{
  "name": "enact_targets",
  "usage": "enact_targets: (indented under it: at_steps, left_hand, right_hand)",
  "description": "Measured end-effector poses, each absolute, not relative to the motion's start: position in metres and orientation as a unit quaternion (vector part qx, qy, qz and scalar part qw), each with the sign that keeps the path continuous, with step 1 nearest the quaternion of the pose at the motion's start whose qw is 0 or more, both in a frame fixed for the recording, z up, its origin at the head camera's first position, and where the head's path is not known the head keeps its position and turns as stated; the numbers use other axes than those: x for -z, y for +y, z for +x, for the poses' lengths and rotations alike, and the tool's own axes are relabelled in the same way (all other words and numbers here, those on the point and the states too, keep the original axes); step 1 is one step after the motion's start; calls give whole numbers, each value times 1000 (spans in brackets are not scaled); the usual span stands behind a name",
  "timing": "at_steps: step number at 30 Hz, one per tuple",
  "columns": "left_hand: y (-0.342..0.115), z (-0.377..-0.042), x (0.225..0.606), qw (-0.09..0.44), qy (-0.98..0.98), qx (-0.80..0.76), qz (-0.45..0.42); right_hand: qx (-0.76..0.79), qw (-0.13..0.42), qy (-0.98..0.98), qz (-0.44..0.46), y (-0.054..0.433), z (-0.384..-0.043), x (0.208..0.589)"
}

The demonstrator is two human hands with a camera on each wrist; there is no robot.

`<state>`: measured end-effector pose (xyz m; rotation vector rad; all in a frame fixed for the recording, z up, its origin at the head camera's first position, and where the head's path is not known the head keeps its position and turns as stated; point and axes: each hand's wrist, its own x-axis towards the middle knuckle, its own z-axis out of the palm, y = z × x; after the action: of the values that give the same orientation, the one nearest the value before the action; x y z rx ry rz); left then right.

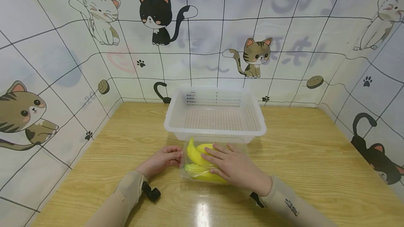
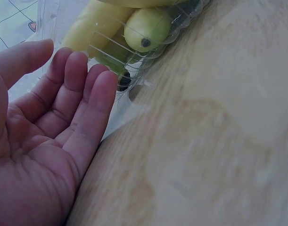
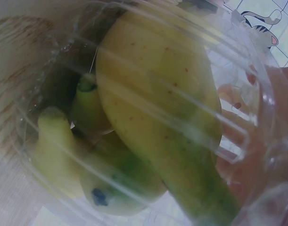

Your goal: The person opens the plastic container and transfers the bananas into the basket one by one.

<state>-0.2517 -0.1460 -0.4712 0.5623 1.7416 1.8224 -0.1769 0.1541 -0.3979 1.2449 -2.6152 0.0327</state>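
Note:
A clear plastic box (image 1: 243,147) with yellow bananas (image 1: 194,155) inside lies on the table in the head view. My right hand (image 1: 235,165) rests on top of it with the fingers spread and fairly straight. Through the ridged plastic, the right wrist view shows a large freckled banana (image 3: 153,89) and smaller greenish ends. Beside the box's left side is my left hand (image 1: 164,160), its fingers loosely bent. In the left wrist view the left fingertips (image 2: 103,80) are close to the box wall and the thumb stands apart; contact is hard to tell.
A white perforated plastic basket (image 1: 216,132) stands just behind the box, with nothing seen inside it. The wooden table (image 1: 296,143) reaches to walls covered in a cat-patterned sheet (image 1: 208,34). Black straps with small cameras (image 1: 151,192) sit at the wrists.

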Motion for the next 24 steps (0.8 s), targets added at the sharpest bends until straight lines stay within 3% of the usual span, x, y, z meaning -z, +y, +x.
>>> enact_targets:
  at_steps: [24]
  left_hand:
    - [-145,-251,470,278,647,-678,211]
  right_hand:
    - [-21,122,-895,429,155,-177,399]
